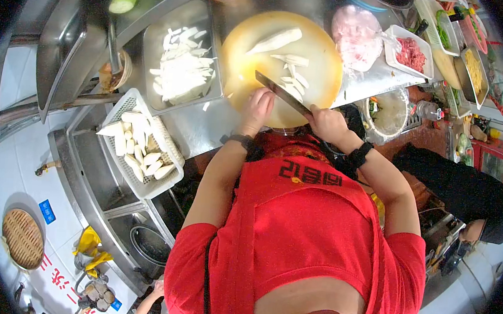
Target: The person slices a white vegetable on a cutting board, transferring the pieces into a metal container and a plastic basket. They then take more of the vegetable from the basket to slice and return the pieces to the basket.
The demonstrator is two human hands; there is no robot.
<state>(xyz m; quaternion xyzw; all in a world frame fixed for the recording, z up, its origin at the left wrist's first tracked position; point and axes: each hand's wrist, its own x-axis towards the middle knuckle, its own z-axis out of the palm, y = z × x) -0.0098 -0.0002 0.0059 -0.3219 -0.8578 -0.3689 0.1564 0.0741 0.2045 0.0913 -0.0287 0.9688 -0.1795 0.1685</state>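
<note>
My right hand [329, 126] is wrapped round the handle of a knife [283, 93], whose blade reaches up and left over the round cutting board [242, 44]. Beside the blade's tip, at the board's near edge, lies my left hand [260, 104] with its fingers bent together; what they hold, if anything, is hidden. A large peeled white piece [281, 40] rests on the upper part of the board. Several cut white pieces [293, 80] lie just beyond the blade. Left of the board, a metal tray [149, 43] holds many white strips [183, 66].
A white basket [173, 177] of peeled pieces stands at the lower left. Right of the board are a pink plastic bag [355, 38] and a white tray [428, 67] of minced meat [410, 53]. A person in black [444, 184] is at the right.
</note>
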